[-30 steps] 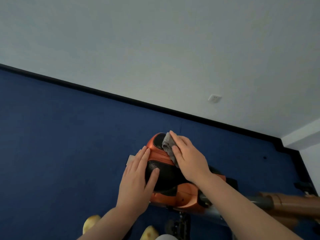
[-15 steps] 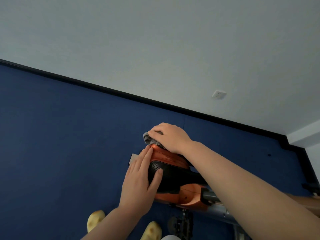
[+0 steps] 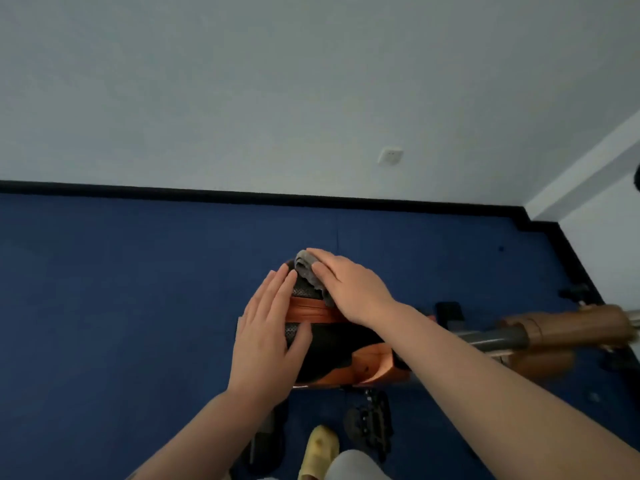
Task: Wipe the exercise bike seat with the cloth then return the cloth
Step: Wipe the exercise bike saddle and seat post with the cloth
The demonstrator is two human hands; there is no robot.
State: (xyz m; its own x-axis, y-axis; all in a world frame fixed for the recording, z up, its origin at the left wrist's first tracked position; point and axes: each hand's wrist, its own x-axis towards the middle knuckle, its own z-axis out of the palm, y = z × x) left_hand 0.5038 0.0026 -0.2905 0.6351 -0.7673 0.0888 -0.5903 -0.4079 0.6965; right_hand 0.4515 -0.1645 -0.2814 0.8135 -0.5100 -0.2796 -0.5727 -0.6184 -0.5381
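The exercise bike seat (image 3: 332,344) is black with orange trim and sits in the middle of the view. My right hand (image 3: 349,285) presses a crumpled grey cloth (image 3: 308,271) onto the far end of the seat; most of the cloth is hidden under the palm. My left hand (image 3: 270,337) lies flat against the seat's left side, fingers together and thumb on top, steadying it.
The bike's brown and grey frame (image 3: 540,334) stretches away to the right. A black pedal (image 3: 370,424) and my yellow slipper (image 3: 318,452) are below the seat. Blue carpet (image 3: 121,289) meets a white wall (image 3: 242,98) with a socket (image 3: 390,156).
My right hand with the cloth slid from the seat's top over its far end and now presses there. The view swung level. My left hand stayed on the seat's side.
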